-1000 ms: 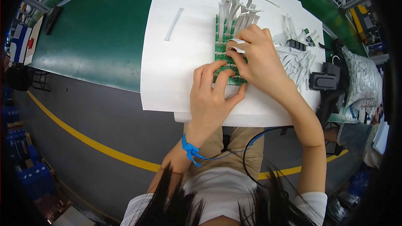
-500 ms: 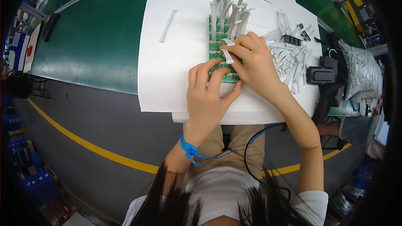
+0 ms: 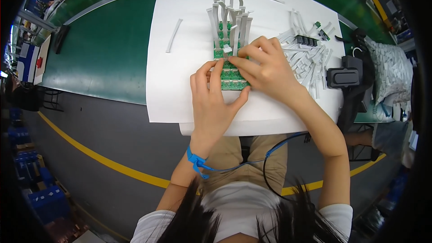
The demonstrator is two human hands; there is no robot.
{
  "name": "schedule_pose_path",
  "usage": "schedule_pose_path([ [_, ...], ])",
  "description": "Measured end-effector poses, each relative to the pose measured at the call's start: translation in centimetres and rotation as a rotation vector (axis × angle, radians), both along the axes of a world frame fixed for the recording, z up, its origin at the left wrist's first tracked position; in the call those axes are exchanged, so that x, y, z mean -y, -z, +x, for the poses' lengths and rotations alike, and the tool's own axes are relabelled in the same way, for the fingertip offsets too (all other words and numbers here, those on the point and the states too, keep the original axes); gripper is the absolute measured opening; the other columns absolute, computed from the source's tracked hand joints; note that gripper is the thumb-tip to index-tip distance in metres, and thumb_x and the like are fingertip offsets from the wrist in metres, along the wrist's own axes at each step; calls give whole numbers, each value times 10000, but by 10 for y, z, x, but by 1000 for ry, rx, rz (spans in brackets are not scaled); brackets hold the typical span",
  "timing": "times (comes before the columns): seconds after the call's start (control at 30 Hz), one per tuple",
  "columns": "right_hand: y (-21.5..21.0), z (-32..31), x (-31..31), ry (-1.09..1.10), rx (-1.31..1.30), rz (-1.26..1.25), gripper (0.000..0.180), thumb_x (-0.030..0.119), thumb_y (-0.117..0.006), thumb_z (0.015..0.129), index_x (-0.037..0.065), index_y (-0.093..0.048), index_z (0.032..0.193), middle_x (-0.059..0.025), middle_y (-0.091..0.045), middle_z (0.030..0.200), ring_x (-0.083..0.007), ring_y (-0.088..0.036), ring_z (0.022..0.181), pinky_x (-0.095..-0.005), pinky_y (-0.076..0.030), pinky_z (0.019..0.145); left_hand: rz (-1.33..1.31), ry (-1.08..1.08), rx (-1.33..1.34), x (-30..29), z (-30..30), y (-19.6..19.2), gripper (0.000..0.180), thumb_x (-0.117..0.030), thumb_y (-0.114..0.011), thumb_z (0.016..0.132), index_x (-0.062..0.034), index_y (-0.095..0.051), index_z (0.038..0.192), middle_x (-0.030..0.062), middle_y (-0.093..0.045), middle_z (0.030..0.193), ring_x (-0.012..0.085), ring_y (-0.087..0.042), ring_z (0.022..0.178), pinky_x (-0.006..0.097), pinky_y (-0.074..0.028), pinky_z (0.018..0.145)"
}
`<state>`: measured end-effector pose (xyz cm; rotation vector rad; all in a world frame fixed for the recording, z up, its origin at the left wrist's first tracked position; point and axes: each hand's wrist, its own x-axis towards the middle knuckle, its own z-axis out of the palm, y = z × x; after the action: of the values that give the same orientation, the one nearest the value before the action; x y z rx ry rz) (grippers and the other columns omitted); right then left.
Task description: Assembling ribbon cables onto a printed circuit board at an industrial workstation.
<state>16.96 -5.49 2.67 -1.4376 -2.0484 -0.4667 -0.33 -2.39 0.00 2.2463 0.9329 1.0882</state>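
A green circuit board panel (image 3: 231,84) lies upright-lengthwise on white paper, with several white flat ribbon cables (image 3: 216,31) standing up from its far part. My left hand (image 3: 210,96) holds the near part of the panel, index finger at the left side and thumb by the near right corner. Bent over the panel from the right, my right hand (image 3: 267,69) pinches at the foot of a short-looking white ribbon cable (image 3: 227,49). That cable's lower end sits between the fingertips of both hands, and its contact with the board is partly hidden.
A heap of loose white ribbon cables (image 3: 312,65) lies to the right, with a black connector strip (image 3: 306,41) on it. A black device (image 3: 344,77) stands at the table's right edge. One single cable (image 3: 174,36) lies left. A blue wrist strap (image 3: 197,161) trails a cord.
My right fingertips have brought the cable down and left onto the board near my left index finger. Its free end now points up. The whole view has shifted slightly.
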Motion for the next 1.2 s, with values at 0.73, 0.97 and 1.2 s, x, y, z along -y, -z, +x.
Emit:
schedule_pose_path([
  [0.73,-9,41,12,2,-440,83,111,44,-701,771,75,-719,876,-36,-648,815,-229,-573,802,-348,-465,751,181,142,-100,-22,-10,-6,589,-165,-853,709,-12,-646,1238,123,-585,1159,278,-583,1030,372,-536,849],
  [0.97,-5,47,16,8,-330,-31,144,18,-706,761,66,-711,896,-28,-640,829,-223,-567,805,-350,-430,747,215,163,-169,-21,-8,-7,585,-159,-825,737,-23,-642,1275,139,-573,1166,279,-575,986,373,-532,839],
  [1.2,4,16,19,-122,-152,49,264,115,-756,731,104,-737,995,2,-661,921,-192,-593,851,-354,-440,773,228,124,-101,-19,-10,-1,577,-100,-806,736,-1,-643,1280,149,-606,1179,286,-621,1048,379,-546,869],
])
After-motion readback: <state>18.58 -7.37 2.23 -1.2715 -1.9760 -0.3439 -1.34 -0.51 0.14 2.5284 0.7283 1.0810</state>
